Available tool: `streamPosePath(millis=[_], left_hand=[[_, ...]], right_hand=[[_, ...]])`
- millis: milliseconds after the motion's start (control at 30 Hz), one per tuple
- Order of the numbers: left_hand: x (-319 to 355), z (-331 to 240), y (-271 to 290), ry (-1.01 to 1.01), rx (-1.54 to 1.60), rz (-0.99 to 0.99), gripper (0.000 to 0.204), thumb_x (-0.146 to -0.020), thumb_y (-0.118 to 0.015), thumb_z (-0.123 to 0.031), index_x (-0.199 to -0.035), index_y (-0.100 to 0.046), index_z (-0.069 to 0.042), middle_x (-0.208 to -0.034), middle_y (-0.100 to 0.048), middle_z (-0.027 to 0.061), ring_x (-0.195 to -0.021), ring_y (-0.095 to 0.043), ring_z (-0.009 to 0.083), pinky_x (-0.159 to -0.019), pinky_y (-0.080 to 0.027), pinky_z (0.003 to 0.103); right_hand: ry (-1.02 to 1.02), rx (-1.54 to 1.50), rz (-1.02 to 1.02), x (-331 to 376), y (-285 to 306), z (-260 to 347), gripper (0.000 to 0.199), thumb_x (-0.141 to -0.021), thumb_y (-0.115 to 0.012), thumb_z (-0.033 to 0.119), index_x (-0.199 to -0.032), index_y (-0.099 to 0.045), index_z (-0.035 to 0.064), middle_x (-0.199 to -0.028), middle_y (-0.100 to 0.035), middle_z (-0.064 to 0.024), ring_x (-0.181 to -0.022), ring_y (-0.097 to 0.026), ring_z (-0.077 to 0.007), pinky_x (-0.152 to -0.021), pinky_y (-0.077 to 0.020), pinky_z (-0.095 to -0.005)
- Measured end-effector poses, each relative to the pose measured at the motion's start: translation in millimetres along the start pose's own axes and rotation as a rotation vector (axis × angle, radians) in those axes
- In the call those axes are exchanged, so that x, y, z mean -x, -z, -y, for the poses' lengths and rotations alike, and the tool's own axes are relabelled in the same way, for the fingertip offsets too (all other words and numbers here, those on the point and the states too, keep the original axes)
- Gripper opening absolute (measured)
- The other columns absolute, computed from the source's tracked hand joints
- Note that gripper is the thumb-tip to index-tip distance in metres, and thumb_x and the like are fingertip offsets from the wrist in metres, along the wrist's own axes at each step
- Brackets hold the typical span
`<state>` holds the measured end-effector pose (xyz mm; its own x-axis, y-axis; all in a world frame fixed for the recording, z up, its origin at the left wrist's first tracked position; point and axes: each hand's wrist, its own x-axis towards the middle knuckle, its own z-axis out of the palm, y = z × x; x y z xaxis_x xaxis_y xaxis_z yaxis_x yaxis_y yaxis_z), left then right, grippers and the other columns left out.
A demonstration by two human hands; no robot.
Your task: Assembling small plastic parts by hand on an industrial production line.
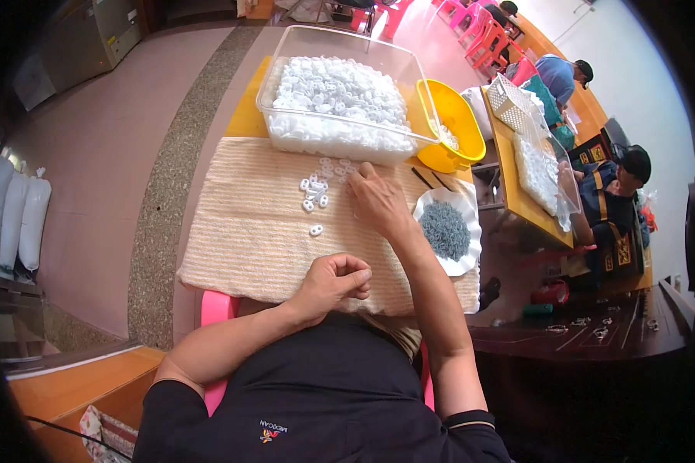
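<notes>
Meanwhile the right hand [376, 199] lies flat, fingers spread, beside loose white rings [317, 187]; the left hand [333, 282] is curled closed, contents hidden.

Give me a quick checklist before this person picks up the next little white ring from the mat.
1. Loose small white plastic rings within reach on the beige woven mat: ok.
2. Right hand beside the rings: ok.
3. Left hand empty: cannot tell, fingers curled.
4. White scalloped dish of small grey pieces close by: ok.
5. Clear plastic tub of white rings stocked: ok.
</notes>
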<state>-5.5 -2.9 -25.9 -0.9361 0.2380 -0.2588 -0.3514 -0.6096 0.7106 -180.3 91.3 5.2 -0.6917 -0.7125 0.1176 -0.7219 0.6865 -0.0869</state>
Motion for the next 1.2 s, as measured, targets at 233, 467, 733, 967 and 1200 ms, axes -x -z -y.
streamPosePath(millis=[233, 467, 733, 967, 1200], left_hand=[[-2, 2, -1, 0.011, 0.011, 0.003, 0.012, -0.092, -0.064, -0.011, -0.098, -0.062, -0.001, -0.087, -0.064, 0.0049, -0.075, -0.064, 0.0121, -0.072, -0.057, 0.027], [0, -3, -2, 0.002, 0.011, -0.045, 0.013, -0.093, -0.063, -0.013, -0.101, -0.061, -0.002, -0.088, -0.064, 0.0042, -0.077, -0.063, 0.0112, -0.072, -0.057, 0.027], [1, -5, -6, -0.086, 0.092, -0.135, 0.014, -0.094, -0.061, -0.012, -0.104, -0.06, -0.002, -0.092, -0.065, 0.0047, -0.079, -0.063, 0.0099, -0.072, -0.057, 0.026], [0, -2, -6, -0.088, 0.082, -0.126, 0.013, -0.094, -0.061, -0.012, -0.102, -0.059, -0.002, -0.087, -0.065, 0.0048, -0.077, -0.064, 0.0107, -0.072, -0.057, 0.025], [-1, -2, -4, -0.096, 0.077, -0.11, 0.012, -0.093, -0.061, -0.009, -0.102, -0.058, -0.001, -0.087, -0.065, 0.0068, -0.077, -0.064, 0.0115, -0.071, -0.057, 0.025]], right_hand=[[0.068, -0.234, -0.29, 15, -3, -7, 0.009, -0.087, -0.059, 0.01, -0.092, -0.063, 0.0039, -0.089, -0.06, -0.0138, -0.079, -0.062, -0.0337, -0.066, -0.0488, -0.0425], [-0.195, -0.896, -0.143, 61, 15, 8, 0.015, -0.088, -0.067, 0.008, -0.097, -0.064, -0.0036, -0.077, -0.067, -0.0092, -0.067, -0.064, -0.0132, -0.059, -0.0507, -0.0257], [-0.219, -1.165, -0.003, 112, 20, 27, 0.013, -0.092, -0.064, 0.006, -0.098, -0.064, -0.0045, -0.083, -0.067, -0.0057, -0.075, -0.065, -0.0115, -0.067, -0.0538, -0.0237], [-0.15, -1.242, 0.162, 118, 24, 14, 0.014, -0.094, -0.057, 0.002, -0.105, -0.063, -0.0051, -0.093, -0.065, -0.0072, -0.085, -0.065, -0.0121, -0.075, -0.0542, -0.0249], [-0.211, -1.473, 0.224, 123, 22, 15, 0.02, -0.093, -0.059, 0.002, -0.112, -0.061, -0.0056, -0.094, -0.067, -0.0072, -0.086, -0.066, -0.0125, -0.077, -0.0546, -0.026]])
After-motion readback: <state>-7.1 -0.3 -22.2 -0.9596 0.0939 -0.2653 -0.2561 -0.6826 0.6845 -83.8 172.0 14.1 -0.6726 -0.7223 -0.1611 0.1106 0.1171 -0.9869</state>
